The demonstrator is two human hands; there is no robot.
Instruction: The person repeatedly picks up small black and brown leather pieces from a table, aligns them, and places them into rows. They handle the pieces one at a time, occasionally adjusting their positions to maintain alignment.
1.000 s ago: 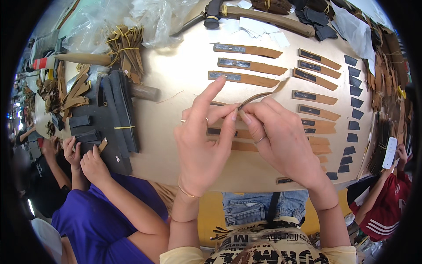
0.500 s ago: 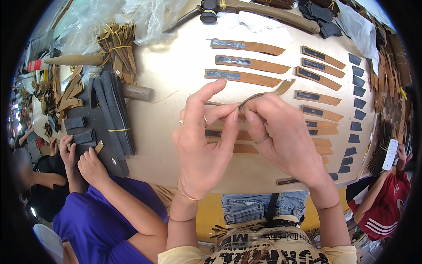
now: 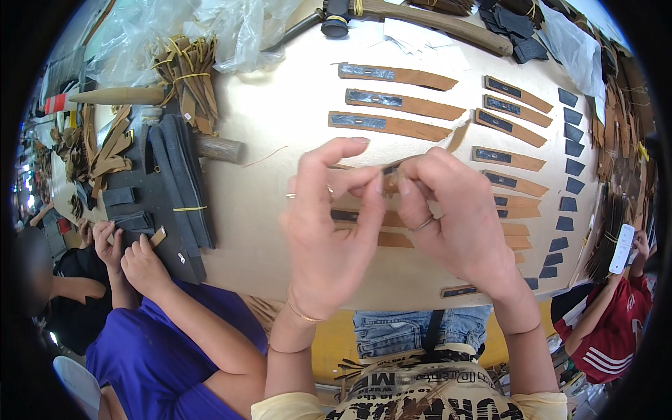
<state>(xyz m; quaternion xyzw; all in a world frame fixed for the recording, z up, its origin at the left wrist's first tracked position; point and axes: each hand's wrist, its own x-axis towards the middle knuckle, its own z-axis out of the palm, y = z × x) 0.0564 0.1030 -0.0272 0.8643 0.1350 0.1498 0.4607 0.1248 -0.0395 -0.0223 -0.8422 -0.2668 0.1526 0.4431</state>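
A brown leather strip (image 3: 459, 136) with a dark piece on it is held above the table between my two hands. My left hand (image 3: 333, 217) pinches its near-left end between thumb and fingers, with the index finger raised. From the other side, my right hand (image 3: 455, 213) grips the strip close to the left fingertips, and its tail sticks out beyond the knuckles. Similar strips with dark slotted patches lie behind, such as the leather strip (image 3: 423, 130) just beyond my fingers. Others lie partly hidden under my hands.
To the right are a row of patched strips (image 3: 519, 159) and a column of dark trapezoid pieces (image 3: 574, 148). A hammer (image 3: 434, 26) and plastic bags (image 3: 255, 31) lie at the back. Left, a co-worker's hands (image 3: 145, 264) work beside dark banded strips (image 3: 183, 182).
The held strip has turned slightly between my fingers, and its tail now stands more steeply. My left index finger has shifted a little. Strips on the table have stayed in place.
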